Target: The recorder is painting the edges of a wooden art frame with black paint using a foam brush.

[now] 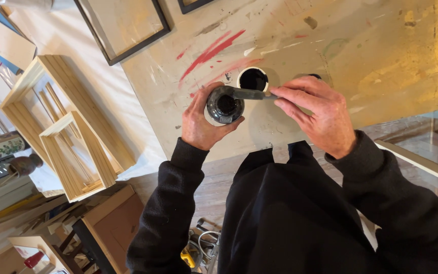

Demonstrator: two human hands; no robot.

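Art workshop, paint-smeared table (381, 61), wooden frames (72, 132)

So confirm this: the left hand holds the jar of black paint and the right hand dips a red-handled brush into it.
Not quite. In the head view the tool in the right hand is grey, not red-handled. The left hand does hold the jar of black paint.

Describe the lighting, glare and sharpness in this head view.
Head view: warm sunlight washes the right end of the table yellow; the left hand, jar and right hand are sharp and evenly lit; the black sleeves lose detail in darkness; the wide lens slants the wooden frames at the left edge.
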